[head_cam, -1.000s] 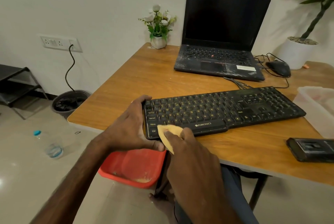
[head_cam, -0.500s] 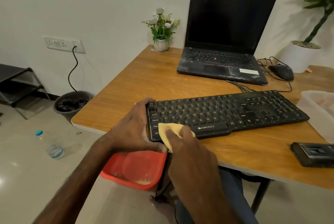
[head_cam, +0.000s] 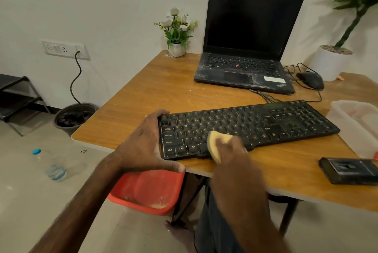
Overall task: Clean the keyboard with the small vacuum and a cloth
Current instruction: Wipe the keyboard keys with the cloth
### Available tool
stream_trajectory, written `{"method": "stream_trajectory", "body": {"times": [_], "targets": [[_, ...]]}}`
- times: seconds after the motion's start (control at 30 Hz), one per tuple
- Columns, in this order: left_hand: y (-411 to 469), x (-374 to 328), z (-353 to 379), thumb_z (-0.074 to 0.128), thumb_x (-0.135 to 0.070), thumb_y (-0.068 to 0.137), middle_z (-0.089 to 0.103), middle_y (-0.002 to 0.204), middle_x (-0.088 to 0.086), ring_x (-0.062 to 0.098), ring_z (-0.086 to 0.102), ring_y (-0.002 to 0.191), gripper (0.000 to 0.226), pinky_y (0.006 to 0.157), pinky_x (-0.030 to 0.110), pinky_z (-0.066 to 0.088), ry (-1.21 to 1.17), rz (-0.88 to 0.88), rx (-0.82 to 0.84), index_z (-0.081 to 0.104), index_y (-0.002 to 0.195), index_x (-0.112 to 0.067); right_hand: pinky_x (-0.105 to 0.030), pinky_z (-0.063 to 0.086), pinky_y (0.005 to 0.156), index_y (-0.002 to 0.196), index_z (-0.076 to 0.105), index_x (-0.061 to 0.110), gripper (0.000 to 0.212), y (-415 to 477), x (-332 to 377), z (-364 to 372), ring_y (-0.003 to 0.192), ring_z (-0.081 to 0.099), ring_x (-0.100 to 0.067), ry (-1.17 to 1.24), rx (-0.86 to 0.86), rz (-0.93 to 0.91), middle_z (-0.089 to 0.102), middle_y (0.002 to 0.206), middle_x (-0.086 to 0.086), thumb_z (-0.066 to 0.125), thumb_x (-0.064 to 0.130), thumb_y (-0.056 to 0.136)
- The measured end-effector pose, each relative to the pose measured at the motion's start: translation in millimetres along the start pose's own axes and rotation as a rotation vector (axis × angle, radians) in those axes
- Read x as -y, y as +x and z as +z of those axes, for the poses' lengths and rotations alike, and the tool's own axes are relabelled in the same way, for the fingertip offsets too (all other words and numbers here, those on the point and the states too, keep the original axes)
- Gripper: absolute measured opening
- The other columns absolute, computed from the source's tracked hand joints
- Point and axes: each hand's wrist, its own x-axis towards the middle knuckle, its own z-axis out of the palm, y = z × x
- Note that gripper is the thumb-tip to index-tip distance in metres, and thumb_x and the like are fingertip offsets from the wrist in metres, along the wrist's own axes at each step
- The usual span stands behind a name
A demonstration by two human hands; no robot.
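Observation:
A black keyboard (head_cam: 255,124) lies at an angle near the front edge of the wooden table (head_cam: 155,93). My left hand (head_cam: 143,146) grips its left end, thumb along the front edge. My right hand (head_cam: 235,154) presses a small yellow cloth (head_cam: 214,144) onto the bottom key row around the space bar. The hand is blurred. A black box-shaped device (head_cam: 349,171), possibly the small vacuum, rests on the table at the right.
A dusty black laptop (head_cam: 245,64) stands open at the back, with a mouse (head_cam: 311,80) and cables beside it. A clear plastic tub (head_cam: 356,124) sits right. A red basin (head_cam: 147,191) is under the table edge. A flower pot (head_cam: 177,34), bin (head_cam: 73,116) and bottle (head_cam: 51,167) lie left.
My right hand has slid the cloth to the right along the bottom keys, from the left corner toward the space bar. The left hand keeps its grip.

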Motion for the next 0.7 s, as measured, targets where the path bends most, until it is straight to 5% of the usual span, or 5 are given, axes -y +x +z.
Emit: {"method": "stream_trajectory", "body": {"times": [0.13,0.27,0.4,0.53,0.7], "targets": [[1,3,1,0.080,-0.074,0.045,0.037,0.140,-0.008,0.004,0.040,0.132,0.131,0.113,0.023,0.035,-0.006,0.009,-0.024,0.008,0.147,-0.036,-0.025,0.049,0.044,0.107,0.071,0.011,0.048,-11,45,19,0.061,0.063,-0.015,0.110,-0.047,-0.245,0.065,0.096,-0.003,0.080,0.010,0.059],[-1,5,-1,0.082,-0.082,0.039,0.035,0.143,-0.010,0.002,0.039,0.132,0.140,0.108,0.015,0.032,-0.033,-0.001,-0.003,0.006,0.148,-0.037,-0.019,0.046,0.078,0.147,0.037,0.035,0.057,-4,18,9,0.101,0.057,-0.008,0.186,0.071,-0.311,0.046,0.130,0.010,0.057,0.020,0.096],[-1,3,0,0.081,-0.085,0.035,0.037,0.148,-0.008,0.005,0.040,0.135,0.147,0.115,0.031,0.036,-0.063,-0.020,-0.015,0.006,0.150,-0.035,-0.014,0.044,0.068,0.151,0.029,0.031,0.056,18,-34,-21,0.090,0.050,-0.004,0.048,-0.193,-0.061,0.042,0.133,0.005,0.049,0.021,0.099],[-1,0,2,0.082,-0.084,0.035,0.037,0.148,-0.009,0.005,0.041,0.135,0.145,0.115,0.031,0.035,-0.060,-0.038,-0.024,0.006,0.150,-0.038,-0.019,0.044,0.074,0.150,0.030,0.024,0.054,25,-35,-19,0.093,0.049,-0.006,-0.040,-0.109,0.064,0.035,0.140,0.000,0.047,0.020,0.099],[-2,-2,2,0.084,-0.072,0.044,0.038,0.144,-0.009,0.000,0.042,0.131,0.136,0.112,0.025,0.038,-0.057,-0.013,-0.041,0.008,0.150,-0.032,-0.028,0.053,0.064,0.132,0.057,0.019,0.049,-6,39,20,0.087,0.064,-0.019,0.223,0.045,-0.241,0.055,0.121,-0.005,0.062,0.014,0.083]]}}
